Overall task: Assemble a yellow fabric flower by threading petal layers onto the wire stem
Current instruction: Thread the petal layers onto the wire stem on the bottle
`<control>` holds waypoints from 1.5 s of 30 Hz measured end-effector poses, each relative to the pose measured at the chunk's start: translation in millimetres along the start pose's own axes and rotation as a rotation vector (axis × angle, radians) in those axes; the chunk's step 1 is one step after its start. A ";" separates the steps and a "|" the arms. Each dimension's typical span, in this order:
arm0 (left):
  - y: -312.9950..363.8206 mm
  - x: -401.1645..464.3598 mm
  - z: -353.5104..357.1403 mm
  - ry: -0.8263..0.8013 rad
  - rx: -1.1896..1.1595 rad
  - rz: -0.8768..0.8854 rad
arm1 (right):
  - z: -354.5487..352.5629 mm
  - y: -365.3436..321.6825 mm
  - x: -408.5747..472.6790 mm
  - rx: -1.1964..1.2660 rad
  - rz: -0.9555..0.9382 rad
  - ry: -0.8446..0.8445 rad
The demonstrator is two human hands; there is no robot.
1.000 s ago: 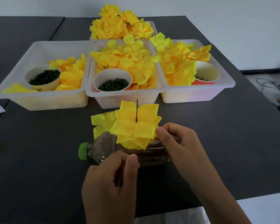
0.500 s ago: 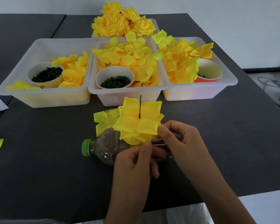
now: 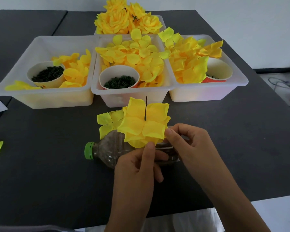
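Your yellow flower (image 3: pixel 143 125) sits near the middle of the dark table (image 3: pixel 40 164), just in front of the middle tub (image 3: pixel 131 96), with soft, flat cloth petals stacked in layers and a thin dark wire stem (image 3: pixel 146 108) poking straight up through them. Your left hand (image 3: pixel 136 169) pinches the bottom petals with thumb and finger, and your right hand (image 3: pixel 189 144) pinches the petal edge on the right side. Under the flower lies a clear plastic bottle (image 3: pixel 110 149) on its side, with a round green cap (image 3: pixel 89 150).
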State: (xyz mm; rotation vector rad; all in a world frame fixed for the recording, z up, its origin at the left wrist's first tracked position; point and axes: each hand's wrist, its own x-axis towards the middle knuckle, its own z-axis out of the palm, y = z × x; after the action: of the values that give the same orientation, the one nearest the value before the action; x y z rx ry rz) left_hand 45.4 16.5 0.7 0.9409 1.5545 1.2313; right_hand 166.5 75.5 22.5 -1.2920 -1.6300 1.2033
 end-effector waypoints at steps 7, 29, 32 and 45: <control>6.5 -1.5 2.7 -0.054 -0.293 -0.102 | -0.8 2.5 4.1 -0.039 0.014 -0.010; 9.5 -13.8 -25.4 0.156 0.115 0.209 | -10.7 -7.8 -6.0 -0.298 -0.334 0.175; 13.0 -9.8 -33.8 0.228 0.153 0.247 | -8.7 -7.0 -6.8 -0.364 -0.401 0.137; 15.5 0.9 -31.8 0.199 0.144 0.217 | 2.7 4.3 -5.2 -0.408 -0.537 0.178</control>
State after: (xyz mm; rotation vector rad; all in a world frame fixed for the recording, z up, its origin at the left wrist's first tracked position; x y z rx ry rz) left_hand 15.1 11.6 18.4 1.1316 1.7515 1.4144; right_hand 166.6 70.1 17.7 -1.0480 -1.9784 0.4353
